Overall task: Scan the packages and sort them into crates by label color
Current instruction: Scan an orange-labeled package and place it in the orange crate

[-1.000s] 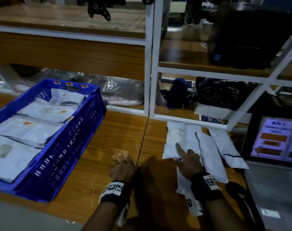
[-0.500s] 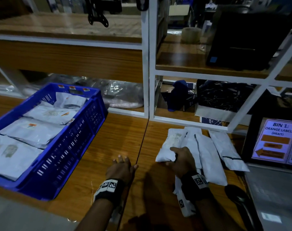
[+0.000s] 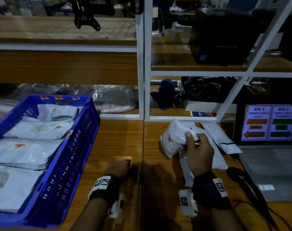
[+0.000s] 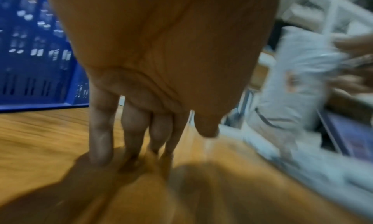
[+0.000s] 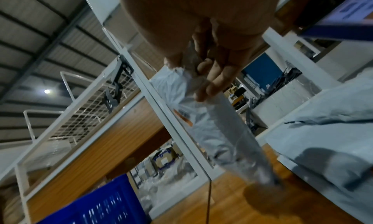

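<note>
Gripping white package (image 3: pixel 174 139), orange label: right hand (image 3: pixel 199 155), raised above the remaining packages (image 3: pixel 221 139) on wooden table (image 3: pixel 118 139). Left hand (image 3: pixel 119 169): fingers apparently straight, tips on table. Blue crate (image 3: pixel 78 147) left, holding packages.

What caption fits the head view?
Right hand lifts a white package beside the blue crate; left hand rests on the table.
</note>
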`<state>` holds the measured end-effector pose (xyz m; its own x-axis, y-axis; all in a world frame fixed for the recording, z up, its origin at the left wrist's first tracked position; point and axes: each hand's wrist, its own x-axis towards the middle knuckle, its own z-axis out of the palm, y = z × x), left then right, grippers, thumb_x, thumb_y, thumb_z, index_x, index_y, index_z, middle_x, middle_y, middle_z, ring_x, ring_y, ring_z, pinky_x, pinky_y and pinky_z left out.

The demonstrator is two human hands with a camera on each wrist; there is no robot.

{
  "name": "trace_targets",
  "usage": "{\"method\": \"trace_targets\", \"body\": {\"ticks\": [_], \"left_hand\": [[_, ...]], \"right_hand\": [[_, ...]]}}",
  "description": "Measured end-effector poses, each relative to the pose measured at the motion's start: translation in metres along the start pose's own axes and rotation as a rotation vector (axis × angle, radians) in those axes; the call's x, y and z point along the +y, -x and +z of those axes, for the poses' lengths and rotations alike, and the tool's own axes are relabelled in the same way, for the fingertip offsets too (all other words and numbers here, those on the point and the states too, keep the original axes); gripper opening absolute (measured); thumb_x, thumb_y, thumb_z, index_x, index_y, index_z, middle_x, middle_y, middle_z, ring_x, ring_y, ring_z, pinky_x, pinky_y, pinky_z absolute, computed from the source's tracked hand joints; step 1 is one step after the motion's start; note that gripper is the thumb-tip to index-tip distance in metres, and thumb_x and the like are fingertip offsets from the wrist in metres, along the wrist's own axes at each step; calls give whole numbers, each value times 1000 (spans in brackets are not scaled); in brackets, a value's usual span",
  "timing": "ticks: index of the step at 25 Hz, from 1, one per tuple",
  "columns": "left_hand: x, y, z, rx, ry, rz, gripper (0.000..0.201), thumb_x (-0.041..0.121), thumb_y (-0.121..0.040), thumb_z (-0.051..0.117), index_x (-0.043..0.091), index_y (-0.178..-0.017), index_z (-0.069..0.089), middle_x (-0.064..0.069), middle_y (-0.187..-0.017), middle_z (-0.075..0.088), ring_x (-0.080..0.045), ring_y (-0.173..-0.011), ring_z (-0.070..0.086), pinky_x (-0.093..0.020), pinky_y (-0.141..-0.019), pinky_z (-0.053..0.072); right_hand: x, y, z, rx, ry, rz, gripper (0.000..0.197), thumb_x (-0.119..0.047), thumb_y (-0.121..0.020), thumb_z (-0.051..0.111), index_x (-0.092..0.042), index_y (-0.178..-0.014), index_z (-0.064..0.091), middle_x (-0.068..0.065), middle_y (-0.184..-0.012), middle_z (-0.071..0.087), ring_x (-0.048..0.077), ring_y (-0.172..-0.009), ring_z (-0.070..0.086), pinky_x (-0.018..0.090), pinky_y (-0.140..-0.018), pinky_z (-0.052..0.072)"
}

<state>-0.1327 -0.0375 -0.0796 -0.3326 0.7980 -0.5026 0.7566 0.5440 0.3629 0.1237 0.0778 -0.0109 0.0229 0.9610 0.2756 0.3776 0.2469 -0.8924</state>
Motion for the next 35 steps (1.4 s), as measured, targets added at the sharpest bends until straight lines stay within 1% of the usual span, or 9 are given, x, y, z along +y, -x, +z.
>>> {"method": "trace_targets", "body": {"ticks": [4,8,11,14,18,21,24,29,35], "left_hand": [[44,37,-26,89,812,212,45,63,-107,36,36,-132,63,12,-128,69,-14,-118,66,-33,-95,51],[75,51,-34,139,1050,323,48,56,-100,59,35,-142,50,7,-128,68,-9,-110,72,-30,-88,62],[84,53,-34,193,1184,307,69,43,-89,80,38,-145,41,6,-126,69,-14,-105,76,-40,-85,66],[100,56,-29,222,1318,320,76,34,-80,88,28,-144,47,-2,-125,74,-22,-106,77,-49,-90,64],[137,60,-7,309,1292,330,48,24,-85,85,16,-128,65,-8,-113,80,-26,-98,79,-46,-85,65],[164,58,13,327,1317,329,59,40,-78,90,18,-128,67,-8,-114,79,-30,-101,78,-56,-91,62],[198,55,30,390,1309,356,59,40,-78,90,20,-129,68,-5,-115,79,-27,-103,78,-56,-91,62],[247,54,59,472,1277,393,41,26,-87,86,21,-124,70,-2,-112,80,-24,-103,78,-51,-89,63],[282,55,91,551,1334,329,37,19,-88,85,16,-122,71,-6,-109,81,-28,-99,78,-49,-83,64]], "right_hand": [[-28,14,-16,-75,-128,178,34,-35,-107,50,-12,-81,56,-2,-71,60,0,-60,60,21,-59,44],[-32,16,-29,-148,-305,260,31,-27,-110,46,-4,-99,64,1,-74,73,12,-65,72,19,-53,54],[-9,8,-39,-169,-272,231,35,-33,-110,46,-8,-99,68,7,-84,76,26,-82,74,40,-67,63],[25,0,-58,-282,-221,251,35,-38,-108,51,-15,-90,71,12,-82,75,33,-79,73,53,-76,61],[68,-14,-108,-319,83,266,24,-35,-101,63,-20,-83,69,5,-88,74,31,-91,70,46,-83,56],[107,-21,-148,-306,415,451,27,-41,-100,61,-16,-100,68,15,-117,69,35,-111,62,36,-87,46],[147,-24,-178,-380,711,458,35,-45,-100,55,-17,-120,62,17,-131,61,39,-125,54,42,-100,46],[177,-29,-198,-425,647,411,16,-32,-94,61,-27,-109,60,8,-116,66,32,-105,64,41,-93,54],[189,-47,-228,-581,434,345,29,-42,-90,74,-19,-105,67,6,-108,71,27,-103,67,28,-79,45]]}}
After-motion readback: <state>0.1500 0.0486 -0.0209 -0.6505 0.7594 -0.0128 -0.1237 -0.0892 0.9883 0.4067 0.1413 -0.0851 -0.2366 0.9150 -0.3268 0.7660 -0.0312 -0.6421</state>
